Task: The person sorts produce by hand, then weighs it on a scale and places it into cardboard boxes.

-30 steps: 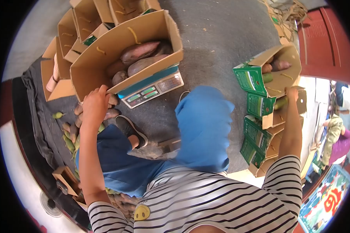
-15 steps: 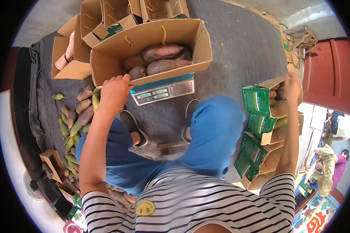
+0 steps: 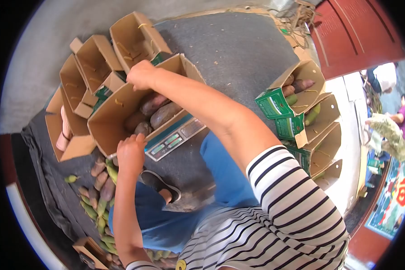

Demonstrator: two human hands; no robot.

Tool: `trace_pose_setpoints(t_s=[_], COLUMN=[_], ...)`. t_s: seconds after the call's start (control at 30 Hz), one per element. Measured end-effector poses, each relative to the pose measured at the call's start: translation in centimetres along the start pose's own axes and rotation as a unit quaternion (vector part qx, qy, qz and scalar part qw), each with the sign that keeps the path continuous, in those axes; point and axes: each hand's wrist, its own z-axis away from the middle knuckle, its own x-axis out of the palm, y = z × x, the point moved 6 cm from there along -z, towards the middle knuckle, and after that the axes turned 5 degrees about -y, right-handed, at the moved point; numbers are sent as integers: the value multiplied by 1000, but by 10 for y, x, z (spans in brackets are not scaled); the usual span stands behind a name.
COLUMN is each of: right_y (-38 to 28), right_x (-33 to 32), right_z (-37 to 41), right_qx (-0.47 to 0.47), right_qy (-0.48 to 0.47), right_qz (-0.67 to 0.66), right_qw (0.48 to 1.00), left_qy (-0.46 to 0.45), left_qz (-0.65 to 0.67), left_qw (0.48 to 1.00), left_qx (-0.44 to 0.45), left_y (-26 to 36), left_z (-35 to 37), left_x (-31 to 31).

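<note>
A cardboard box [image 3: 105, 114] holds several large purplish root vegetables [image 3: 165, 114] that look like radishes. It rests on a digital scale [image 3: 177, 140] with a lit display. My left hand [image 3: 131, 153] is closed on the box's near rim at the left corner. Across the box, my right hand [image 3: 141, 75] has its fingers closed at the top of the far wall; what exactly they grip is hidden by the hand. One yellow cord handle [image 3: 118, 102] shows on that wall, left of my right hand.
Several open cartons [image 3: 94, 63] stand behind the box, touching one another. More green-printed cartons [image 3: 274, 103] with radishes are at the right. Loose green and purple radishes [image 3: 99, 198] lie on the dark floor sheet at the left. A person in purple [image 3: 404, 119] is at far right.
My right hand has moved from the cartons on the right to the far wall of the box on the scale. My left hand stays on the near rim. The view has turned.
</note>
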Motion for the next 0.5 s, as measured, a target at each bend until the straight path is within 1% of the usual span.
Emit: trace_pose_setpoints(t_s=[0.03,0.07,0.13,0.17,0.3,0.37,0.47,0.5], right_y=[-7,-5,13,25,103,140,194,212], right_x=[-8,-14,-35,-40,-53,-52,-56,-60], right_z=[9,23,63,88,197,237,293,311], right_qx=[-36,-51,-31,-22,61,126,230,262], right_qy=[1,-10,18,31,155,211,230,243], right_qz=[26,23,27,28,-84,-79,-103,-109], right_qw=[999,998,999,999,982,966,940,927], left_qy=[12,29,78,85,134,145,171,170], left_qz=[-1,-17,-31,-43,-86,-115,-125,-150], left_qw=[1000,999,992,989,970,957,925,917], left_qx=[13,42,97,115,181,224,315,329], left_y=[9,20,50,66,112,130,159,168], left_z=[-1,-2,-4,-7,-37,-72,-136,-160], left_x=[-6,-11,-26,-37,-79,-90,-102,-104])
